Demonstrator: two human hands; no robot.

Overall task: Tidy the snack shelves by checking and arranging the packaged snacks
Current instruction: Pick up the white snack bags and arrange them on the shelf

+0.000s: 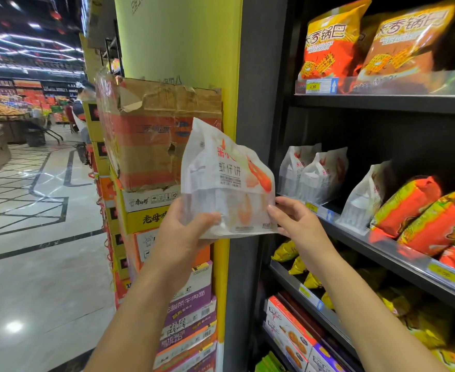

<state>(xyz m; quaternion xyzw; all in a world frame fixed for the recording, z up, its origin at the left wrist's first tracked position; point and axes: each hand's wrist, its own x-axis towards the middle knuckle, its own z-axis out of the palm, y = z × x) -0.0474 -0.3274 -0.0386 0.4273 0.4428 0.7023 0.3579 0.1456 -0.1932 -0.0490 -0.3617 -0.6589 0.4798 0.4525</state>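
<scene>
Our left hand (pixel 183 229) and right hand (pixel 291 221) each grip a lower corner of one white shrimp-cracker bag (pixel 226 183), held upright before the shelf post (pixel 261 103). Three matching bags (pixel 315 173) stand on the middle shelf (pixel 382 245), beside three orange packets (pixel 409 205). Stacked cartons (pixel 151 146) crowd our left.

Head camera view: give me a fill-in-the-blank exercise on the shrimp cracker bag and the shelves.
1. The left hand and right hand grip one white shrimp cracker bag by its ____ edge.
2. Matching white bags stand on the shelf directly ____ the rice crust bags.
3. The yellow price tag under the rice crust bags reads ____.
Missing words: bottom; below; 2.90
</scene>
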